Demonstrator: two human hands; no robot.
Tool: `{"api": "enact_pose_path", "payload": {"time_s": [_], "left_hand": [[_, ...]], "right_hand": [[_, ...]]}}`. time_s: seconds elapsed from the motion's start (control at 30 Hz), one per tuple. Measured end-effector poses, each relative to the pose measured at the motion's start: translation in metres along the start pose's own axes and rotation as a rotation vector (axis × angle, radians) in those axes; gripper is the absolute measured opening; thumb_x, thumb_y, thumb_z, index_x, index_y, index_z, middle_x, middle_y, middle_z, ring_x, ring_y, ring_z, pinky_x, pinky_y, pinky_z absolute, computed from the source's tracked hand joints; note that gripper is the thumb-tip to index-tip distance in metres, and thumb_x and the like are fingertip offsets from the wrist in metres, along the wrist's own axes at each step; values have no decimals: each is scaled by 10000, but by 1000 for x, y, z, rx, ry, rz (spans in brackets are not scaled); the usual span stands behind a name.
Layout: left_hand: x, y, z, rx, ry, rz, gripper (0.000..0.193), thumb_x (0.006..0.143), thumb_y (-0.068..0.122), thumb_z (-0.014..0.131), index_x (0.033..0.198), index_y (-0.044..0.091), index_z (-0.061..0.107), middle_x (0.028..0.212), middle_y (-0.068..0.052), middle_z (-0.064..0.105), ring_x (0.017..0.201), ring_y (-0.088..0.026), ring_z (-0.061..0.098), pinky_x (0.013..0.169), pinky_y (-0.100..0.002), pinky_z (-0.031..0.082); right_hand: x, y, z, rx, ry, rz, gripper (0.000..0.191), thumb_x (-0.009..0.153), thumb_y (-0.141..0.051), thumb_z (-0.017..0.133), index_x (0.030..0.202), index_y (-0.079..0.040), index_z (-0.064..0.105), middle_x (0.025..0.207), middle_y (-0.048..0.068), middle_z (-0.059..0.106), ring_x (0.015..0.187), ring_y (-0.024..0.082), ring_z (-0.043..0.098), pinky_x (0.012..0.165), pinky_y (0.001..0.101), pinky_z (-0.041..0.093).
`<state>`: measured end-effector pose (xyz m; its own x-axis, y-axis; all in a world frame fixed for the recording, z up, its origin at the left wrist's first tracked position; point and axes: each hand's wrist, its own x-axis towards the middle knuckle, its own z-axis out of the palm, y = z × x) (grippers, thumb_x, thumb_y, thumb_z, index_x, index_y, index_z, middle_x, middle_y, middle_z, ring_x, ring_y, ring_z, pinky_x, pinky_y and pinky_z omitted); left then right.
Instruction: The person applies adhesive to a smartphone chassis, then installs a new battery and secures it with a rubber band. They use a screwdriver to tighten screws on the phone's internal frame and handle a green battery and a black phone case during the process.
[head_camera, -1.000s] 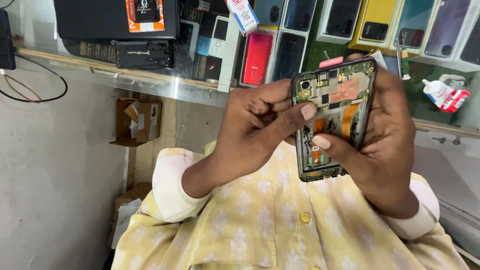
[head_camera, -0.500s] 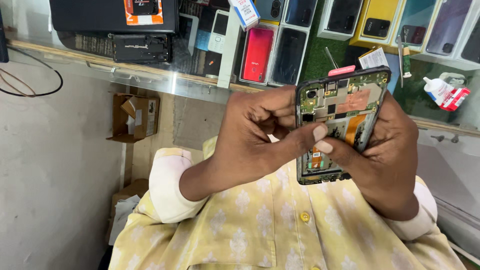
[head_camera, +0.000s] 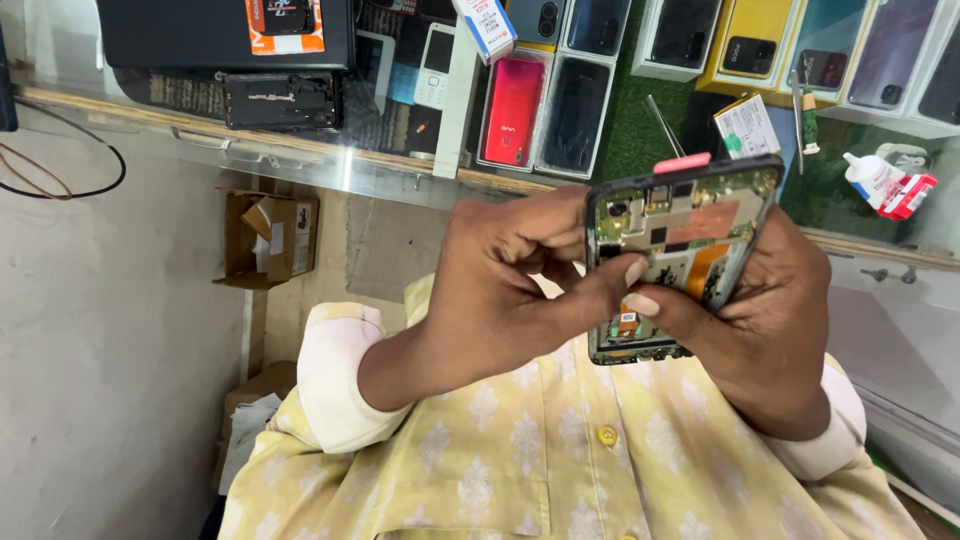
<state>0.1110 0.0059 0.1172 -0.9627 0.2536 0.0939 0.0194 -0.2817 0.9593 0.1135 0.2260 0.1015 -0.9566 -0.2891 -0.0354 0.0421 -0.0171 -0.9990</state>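
Right in the middle of the view, an opened phone (head_camera: 690, 225) is held up in the air above the person's chest, its back cover off, so that the green board, a copper-coloured patch and an orange strip lie bare. A pink tab (head_camera: 682, 162) sticks out of its edge at 12 o'clock.

The right hand (head_camera: 770, 330) cradles the phone from 3 o'clock. Its grip is wrapped round the frame from behind, and the thumb is laid on the lower board. The left hand (head_camera: 510, 290) comes in from 9 o'clock with its fingers bunched and one fingertip pressed onto the board beside that thumb. Whether this grip pinches some small part cannot be told, since the fingers hide it.

Below, at 6 o'clock, is the pale yellow shirt (head_camera: 560, 470). At 12 o'clock runs the glass-topped table (head_camera: 300, 150), with a red phone (head_camera: 513, 110), a thin metal tool (head_camera: 663, 125) and a white glue bottle (head_camera: 885, 182) on it. A cardboard box (head_camera: 275, 235) sits on the floor at 9 o'clock.

As I judge it, the risk lies in the bare parts. A nail pushed hard or at a slant could tear the orange strip or lift a connector. With only one hand carrying the phone, a sharp press could also twist it loose and drop it.
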Motion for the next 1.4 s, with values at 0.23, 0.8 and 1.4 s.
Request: {"api": "enact_pose_path", "payload": {"time_s": [0.23,0.8,1.4], "left_hand": [[-1,5,1,99,28,-15,166,987,-38,731,1152,-48,713,897,-22,742,764,16,628,633,-180,567],[14,-22,-24,-223,-49,-138,212,987,-40,704,1196,-68,684,1017,-26,756,905,-25,664,799,-211,555],[26,-91,-48,8,256,-244,164,994,7,692,1144,-53,720,827,-8,726,701,-22,634,577,-214,551]], "right_hand": [[-3,6,0,-196,31,-138,384,942,-82,828,1215,33,584,1067,96,749,926,72,703,842,221,585],[11,8,17,-124,-3,-59,384,972,-32,775,1302,13,583,1081,68,726,970,59,669,840,215,562],[56,128,-76,131,363,-78,336,1043,-121,726,1337,10,630,1148,108,704,910,171,712,808,283,572]]}}
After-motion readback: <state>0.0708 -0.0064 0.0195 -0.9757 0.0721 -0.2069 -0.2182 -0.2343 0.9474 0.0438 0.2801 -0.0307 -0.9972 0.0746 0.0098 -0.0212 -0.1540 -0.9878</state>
